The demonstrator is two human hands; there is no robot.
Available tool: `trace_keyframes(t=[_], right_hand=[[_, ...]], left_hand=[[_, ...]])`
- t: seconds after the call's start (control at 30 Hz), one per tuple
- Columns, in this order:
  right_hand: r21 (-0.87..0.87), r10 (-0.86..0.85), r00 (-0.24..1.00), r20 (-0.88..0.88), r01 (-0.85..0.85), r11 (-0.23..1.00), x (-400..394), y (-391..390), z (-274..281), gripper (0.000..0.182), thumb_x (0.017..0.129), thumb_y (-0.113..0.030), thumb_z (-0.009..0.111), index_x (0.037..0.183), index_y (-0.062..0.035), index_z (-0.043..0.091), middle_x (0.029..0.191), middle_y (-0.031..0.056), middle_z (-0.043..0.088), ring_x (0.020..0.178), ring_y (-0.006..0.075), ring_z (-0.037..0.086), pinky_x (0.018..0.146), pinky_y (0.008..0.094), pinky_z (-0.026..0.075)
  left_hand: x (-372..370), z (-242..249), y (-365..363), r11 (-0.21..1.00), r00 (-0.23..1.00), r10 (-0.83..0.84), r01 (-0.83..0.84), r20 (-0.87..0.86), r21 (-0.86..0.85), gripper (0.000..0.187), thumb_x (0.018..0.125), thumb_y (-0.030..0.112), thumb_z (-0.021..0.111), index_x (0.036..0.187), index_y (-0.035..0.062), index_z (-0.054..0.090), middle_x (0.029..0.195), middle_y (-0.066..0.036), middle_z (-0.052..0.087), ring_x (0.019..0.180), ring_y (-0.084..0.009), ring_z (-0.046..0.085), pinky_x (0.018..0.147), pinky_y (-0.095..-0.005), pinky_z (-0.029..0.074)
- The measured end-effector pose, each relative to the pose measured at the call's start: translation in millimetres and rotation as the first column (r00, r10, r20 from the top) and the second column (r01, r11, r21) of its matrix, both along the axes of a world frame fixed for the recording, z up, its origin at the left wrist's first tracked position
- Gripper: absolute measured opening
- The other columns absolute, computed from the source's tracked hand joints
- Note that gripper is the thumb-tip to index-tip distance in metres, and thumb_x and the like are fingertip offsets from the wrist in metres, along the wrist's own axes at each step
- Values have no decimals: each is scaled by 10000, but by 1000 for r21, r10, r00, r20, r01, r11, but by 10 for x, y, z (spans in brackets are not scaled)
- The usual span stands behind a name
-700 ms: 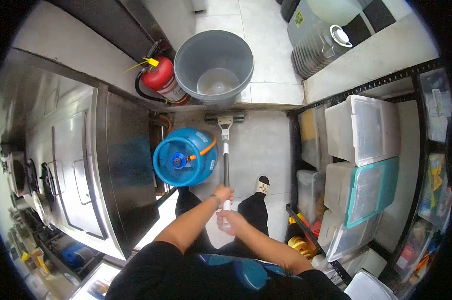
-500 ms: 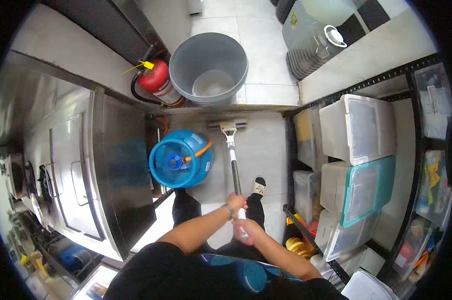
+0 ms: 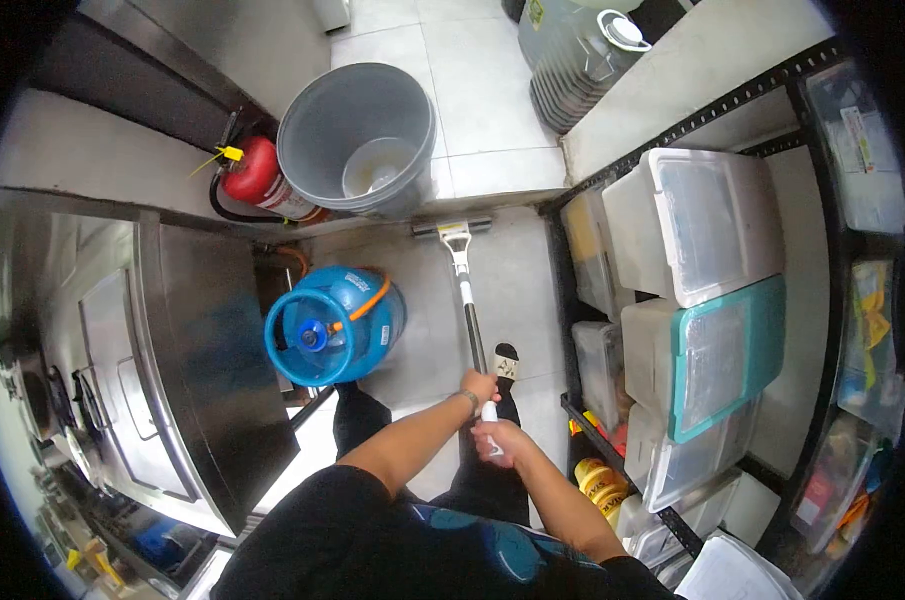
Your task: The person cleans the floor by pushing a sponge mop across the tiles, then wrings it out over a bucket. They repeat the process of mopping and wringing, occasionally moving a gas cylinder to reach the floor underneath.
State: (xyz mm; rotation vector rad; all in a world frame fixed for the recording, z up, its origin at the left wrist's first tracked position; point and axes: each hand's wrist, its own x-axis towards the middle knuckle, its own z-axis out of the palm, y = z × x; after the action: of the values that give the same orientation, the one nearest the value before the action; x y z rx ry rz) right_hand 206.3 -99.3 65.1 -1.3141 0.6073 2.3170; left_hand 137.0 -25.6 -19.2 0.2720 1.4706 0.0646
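Two bare hands hold one long mop in the head view, the only view given. The left hand (image 3: 479,385), which has a band on its wrist, is placed higher on the pole, and its fingers are closed around the shaft. The right hand (image 3: 502,443) is just below, wrapped around the white end of the handle, near the body of the person. The mop (image 3: 474,330) reaches away over the grey floor (image 3: 527,270), and its wide flat head (image 3: 452,229) lies near the far edge of this floor, just before the raised step (image 3: 502,172). At the left edge of the floor stands a blue gas cylinder (image 3: 384,315) with an orange hose (image 3: 365,302), apart from the pole and beside a steel cabinet (image 3: 212,340). On the step, close to its front edge and to the left of the mop head, stands a grey bucket (image 3: 342,110); a red fire extinguisher (image 3: 257,175) is next to it. One shoe (image 3: 507,365) rests on the floor to the right of the pole. Along the right edge of the floor, a black rack (image 3: 712,110) carries stacked boxes, one with a turquoise-framed lid (image 3: 722,350).
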Motion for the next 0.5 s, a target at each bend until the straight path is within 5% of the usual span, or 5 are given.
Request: trace_keyframes(t=[0.1,0.2,0.37,0.5], right_hand=[[-23,12,1000,-24,-13,1000,36,-204,-185,168,749,-87,582,705,-107,421,513,-1,404,379,113,370,369,273,310],[-40,49,998,-27,-50,998,58,-394,-339,176,764,-98,589,730,-130,419,510,-1,397,376,119,359,354,266,281],[-115,147,989,11,-145,983,61,-687,-637,211,759,-137,605,663,-110,419,495,11,409,367,137,365,356,270,291],[-87,153,988,-8,-153,984,17,-642,-575,248,759,-208,608,621,-105,430,490,15,415,366,140,369,359,271,295]], left_hand=[[-51,-38,-51,983,984,-167,171,64,-59,205,798,184,528,843,-15,529,691,-128,567,526,-209,589,390,-320,469],[-103,134,46,836,841,-529,539,-111,106,386,810,316,560,848,-67,538,720,-145,579,604,-229,614,390,-330,483],[-291,-353,-48,698,693,-713,716,101,14,365,836,358,436,860,21,575,692,-80,568,556,-177,563,439,-351,495],[-404,-318,-43,692,686,-720,721,104,41,359,802,381,462,880,55,591,795,-68,589,668,-183,593,511,-358,505]])
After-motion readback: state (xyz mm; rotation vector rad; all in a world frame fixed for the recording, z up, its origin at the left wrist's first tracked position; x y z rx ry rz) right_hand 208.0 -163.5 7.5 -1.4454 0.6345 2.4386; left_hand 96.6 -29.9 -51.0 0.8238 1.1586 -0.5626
